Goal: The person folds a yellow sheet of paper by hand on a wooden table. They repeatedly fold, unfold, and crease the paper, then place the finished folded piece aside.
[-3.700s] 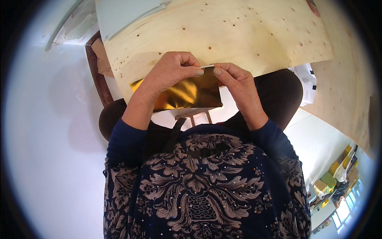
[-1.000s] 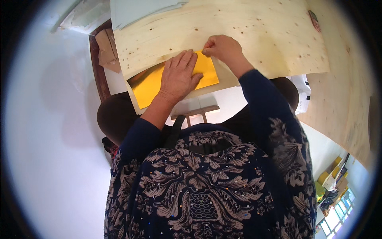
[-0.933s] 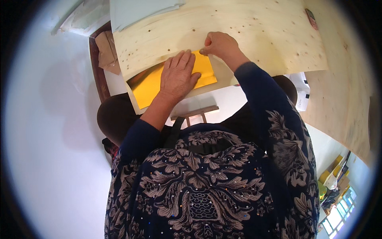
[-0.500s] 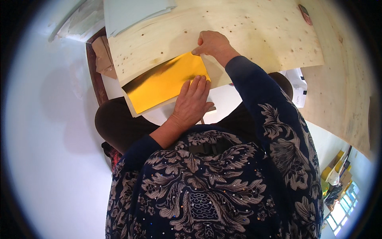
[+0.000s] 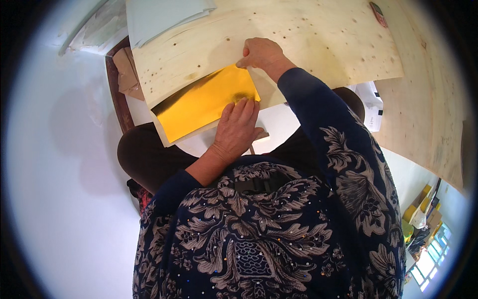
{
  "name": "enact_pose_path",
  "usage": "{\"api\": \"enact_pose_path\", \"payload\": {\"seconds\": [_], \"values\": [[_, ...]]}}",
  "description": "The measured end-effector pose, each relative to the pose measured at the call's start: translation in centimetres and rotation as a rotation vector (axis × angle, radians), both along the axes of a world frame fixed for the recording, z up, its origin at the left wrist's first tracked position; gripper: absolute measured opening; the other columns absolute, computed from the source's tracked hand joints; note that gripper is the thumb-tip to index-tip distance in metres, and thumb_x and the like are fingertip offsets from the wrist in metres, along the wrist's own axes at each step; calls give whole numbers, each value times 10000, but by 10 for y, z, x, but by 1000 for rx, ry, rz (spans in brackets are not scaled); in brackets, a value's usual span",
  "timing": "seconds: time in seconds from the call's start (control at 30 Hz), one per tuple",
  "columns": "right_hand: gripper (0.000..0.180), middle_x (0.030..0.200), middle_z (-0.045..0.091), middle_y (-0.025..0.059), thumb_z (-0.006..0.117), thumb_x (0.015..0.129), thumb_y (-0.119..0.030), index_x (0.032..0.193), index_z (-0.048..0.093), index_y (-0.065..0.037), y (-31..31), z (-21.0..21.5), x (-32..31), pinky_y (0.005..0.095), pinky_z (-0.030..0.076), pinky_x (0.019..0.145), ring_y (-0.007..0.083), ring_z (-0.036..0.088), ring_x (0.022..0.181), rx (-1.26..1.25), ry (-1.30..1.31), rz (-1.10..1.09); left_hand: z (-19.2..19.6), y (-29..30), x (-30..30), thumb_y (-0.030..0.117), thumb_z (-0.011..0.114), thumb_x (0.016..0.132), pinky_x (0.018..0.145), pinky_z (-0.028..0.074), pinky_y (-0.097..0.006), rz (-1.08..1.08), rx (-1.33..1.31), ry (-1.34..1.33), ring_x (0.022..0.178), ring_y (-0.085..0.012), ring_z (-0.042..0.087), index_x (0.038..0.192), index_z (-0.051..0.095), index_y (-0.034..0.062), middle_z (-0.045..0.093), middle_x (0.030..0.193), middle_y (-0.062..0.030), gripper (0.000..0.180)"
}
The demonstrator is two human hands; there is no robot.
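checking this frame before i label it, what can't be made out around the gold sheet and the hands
- Head view: the fingertips of the right hand at the far corner of the gold sheet are curled under, so the grip is hidden.
- The sheet's near right corner lies under the left hand.
- The small flat object at the far edge of the wooden board is too small to identify.
- The person's lap is hidden by their patterned top.

dark navy top here, long sleeves down to the wrists, covered in a big beige-grey floral and paisley print, tiny sparkly dots scattered through it. black plastic buckle on a strap at the chest. dark trousers over the knees. left hand point(image 5: 238, 130) and right hand point(image 5: 260, 53) bare, no rings showing.
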State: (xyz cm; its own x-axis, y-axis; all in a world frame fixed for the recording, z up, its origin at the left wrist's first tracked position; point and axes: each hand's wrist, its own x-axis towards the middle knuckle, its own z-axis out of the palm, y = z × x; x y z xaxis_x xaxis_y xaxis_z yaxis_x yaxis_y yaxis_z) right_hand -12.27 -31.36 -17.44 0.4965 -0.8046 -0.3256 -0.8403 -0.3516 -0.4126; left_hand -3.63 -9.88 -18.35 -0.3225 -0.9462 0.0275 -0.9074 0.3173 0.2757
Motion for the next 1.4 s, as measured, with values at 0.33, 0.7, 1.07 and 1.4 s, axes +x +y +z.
{"api": "enact_pose_path", "payload": {"seconds": [0.33,0.7,1.07,1.4], "values": [[357,669,657,34,777,651,-363,826,618,-95,-1,2,-1,318,496,648,185,639,631,23,-5,28,10,-6,-2,480,712,799,1013,330,-424,16,54,-4,1266,-281,408,1370,473,23,447,1334,-138,769],[341,672,665,25,761,669,-377,824,638,-99,-2,3,2,314,505,664,179,648,650,2,64,49,11,-9,-3,483,743,760,986,328,-437,14,34,-24,1226,-275,426,1370,488,76,462,1296,-110,776],[410,931,716,89,794,688,-447,911,753,-105,-4,10,7,377,546,784,278,685,900,57,158,37,-18,5,2,477,795,692,1159,100,-606,52,-44,-26,1454,-341,211,1463,375,165,285,1548,-112,932],[404,944,707,74,778,728,-444,928,739,-96,-3,9,5,365,540,796,262,678,901,43,149,30,-9,6,1,414,790,686,1155,93,-602,64,16,10,1437,-335,247,1451,388,151,336,1518,-108,904]]}}
